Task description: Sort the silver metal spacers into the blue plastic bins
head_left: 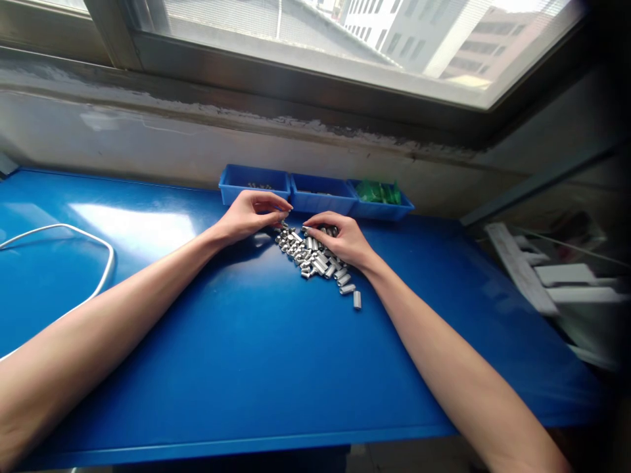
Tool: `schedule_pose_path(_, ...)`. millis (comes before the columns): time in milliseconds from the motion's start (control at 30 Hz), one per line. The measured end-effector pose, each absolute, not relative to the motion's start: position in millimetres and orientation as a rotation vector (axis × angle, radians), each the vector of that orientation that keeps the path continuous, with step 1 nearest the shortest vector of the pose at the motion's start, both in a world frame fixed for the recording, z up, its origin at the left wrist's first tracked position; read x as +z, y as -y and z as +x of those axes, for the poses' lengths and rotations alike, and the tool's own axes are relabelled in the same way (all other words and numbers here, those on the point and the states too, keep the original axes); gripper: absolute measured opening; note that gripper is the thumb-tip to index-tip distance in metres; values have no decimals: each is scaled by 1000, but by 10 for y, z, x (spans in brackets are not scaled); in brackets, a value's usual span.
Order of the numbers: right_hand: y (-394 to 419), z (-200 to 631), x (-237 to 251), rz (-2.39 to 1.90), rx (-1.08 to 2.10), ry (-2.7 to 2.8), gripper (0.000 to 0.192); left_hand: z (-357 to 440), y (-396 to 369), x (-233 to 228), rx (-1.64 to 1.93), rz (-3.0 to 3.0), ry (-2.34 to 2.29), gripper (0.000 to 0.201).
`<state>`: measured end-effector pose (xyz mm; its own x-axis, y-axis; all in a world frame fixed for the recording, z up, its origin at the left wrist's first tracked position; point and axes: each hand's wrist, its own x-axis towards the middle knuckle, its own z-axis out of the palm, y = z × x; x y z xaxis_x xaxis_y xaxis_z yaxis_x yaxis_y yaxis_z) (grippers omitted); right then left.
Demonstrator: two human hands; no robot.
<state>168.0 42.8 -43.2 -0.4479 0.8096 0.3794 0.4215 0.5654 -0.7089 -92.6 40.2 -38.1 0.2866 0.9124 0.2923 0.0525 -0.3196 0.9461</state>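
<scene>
A loose pile of small silver metal sleeves [319, 264] lies on the blue tabletop, with a few strung out at its near right end. My left hand [252, 213] is at the pile's far left edge, thumb and fingertips drawn close together; whatever lies between them is too small to make out. Over the far right part of the pile, my right hand [340, 236] pinches with thumb and forefinger at what looks like one small metal sleeve [304, 229]. Its palm and fingers cover some of the pieces beneath.
Behind my hands stand a left blue bin [227, 192] with small metal parts, a middle blue bin [323, 203] and a right blue bin [382, 211] holding green plastic packets. A white cable [106, 266] curves across the blue table [246, 368]. White frames [522, 269] stand at right.
</scene>
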Motion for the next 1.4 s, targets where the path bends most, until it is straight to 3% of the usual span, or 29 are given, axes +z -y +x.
schedule_pose_path(333,-383,1680,-421,-1064,670,2101,21,-1028,-554,-190,1679,1747,-1299,27)
schedule_pose_path(733,-373,1665,-425,-1047,575,2076,20,-1052,-450,-220,1417,2361,-1485,26)
schedule_pose_path(867,-407,1655,-443,-1150,231,1893,36,-1111,-470,-234,1174,2523,-1597,30)
schedule_pose_path(1000,-497,1672,-503,-1195,213,1893,51,-1144,-509,-266,1047,2599,-1654,28)
schedule_pose_path(1400,-501,1681,-518,-1167,242,1769,28,-1163,-544,-420,1033,2797,-1549,25)
